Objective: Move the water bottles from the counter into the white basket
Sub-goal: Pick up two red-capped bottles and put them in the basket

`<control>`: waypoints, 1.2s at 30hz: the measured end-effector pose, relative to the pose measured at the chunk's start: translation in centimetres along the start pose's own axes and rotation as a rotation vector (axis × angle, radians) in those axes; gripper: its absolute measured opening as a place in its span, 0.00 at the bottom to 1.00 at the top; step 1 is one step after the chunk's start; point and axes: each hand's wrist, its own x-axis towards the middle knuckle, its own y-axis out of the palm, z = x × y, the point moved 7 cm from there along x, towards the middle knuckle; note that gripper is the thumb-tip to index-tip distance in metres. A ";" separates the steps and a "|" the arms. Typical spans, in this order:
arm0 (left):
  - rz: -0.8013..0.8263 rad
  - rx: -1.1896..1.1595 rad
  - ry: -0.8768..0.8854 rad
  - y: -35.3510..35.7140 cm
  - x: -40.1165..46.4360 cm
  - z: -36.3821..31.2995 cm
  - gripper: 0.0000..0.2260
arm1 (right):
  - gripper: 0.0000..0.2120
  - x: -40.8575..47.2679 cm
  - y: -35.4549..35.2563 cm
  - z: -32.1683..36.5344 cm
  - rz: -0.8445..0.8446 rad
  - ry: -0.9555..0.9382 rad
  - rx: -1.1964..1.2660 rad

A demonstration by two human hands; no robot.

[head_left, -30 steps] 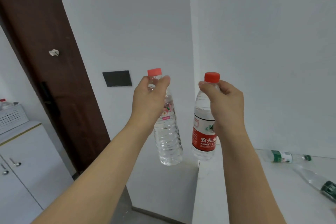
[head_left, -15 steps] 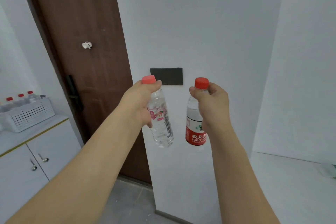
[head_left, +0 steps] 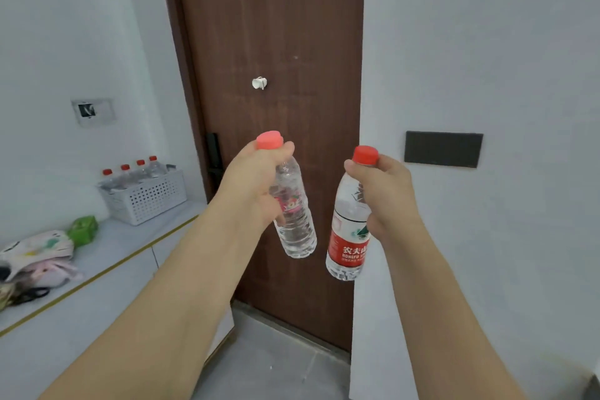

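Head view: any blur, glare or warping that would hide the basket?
Head view: soft, even light, no glare; slight blur on the bottles in the white basket; wide-angle bend leans the door; both hands' bottles read clearly.

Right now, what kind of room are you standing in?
Probably a home entryway: a brown door with a black lock, a low white cabinet beside it, and a white basket of bottles on top.

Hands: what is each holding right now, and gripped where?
Left hand grips the clear bottle at its neck and upper body; right hand grips the red-label bottle likewise, below the cap.
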 end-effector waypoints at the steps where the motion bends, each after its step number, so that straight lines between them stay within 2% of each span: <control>1: -0.010 -0.004 0.017 -1.3 0.7 -0.5 0.15 | 0.06 0.1 1.8 -0.4 0.024 0.000 0.002; 7: -0.094 -0.036 0.012 -8.3 6.5 -1.8 0.12 | 0.02 2.4 11.4 -4.0 0.134 0.009 0.001; 15: -0.171 -0.029 0.070 -14.9 18.5 -3.2 0.15 | 0.03 10.5 24.8 -10.8 0.251 -0.007 0.064; 18: -0.222 -0.039 0.117 -16.9 24.2 -5.0 0.16 | 0.04 14.6 30.7 -12.5 0.337 -0.022 0.092; 25: -0.320 -0.049 0.176 -22.4 35.4 -9.4 0.11 | 0.03 23.4 43.8 -15.5 0.497 -0.002 0.125; 27: -0.317 -0.055 0.176 -24.7 38.4 -10.5 0.09 | 0.05 25.4 47.7 -16.4 0.527 0.014 0.124; 32: -0.356 -0.025 0.215 -31.0 45.5 -13.8 0.13 | 0.05 29.0 58.1 -18.9 0.604 -0.010 0.153; 36: -0.379 0.019 0.244 -36.9 52.1 -16.9 0.11 | 0.06 31.8 66.5 -21.4 0.650 -0.045 0.207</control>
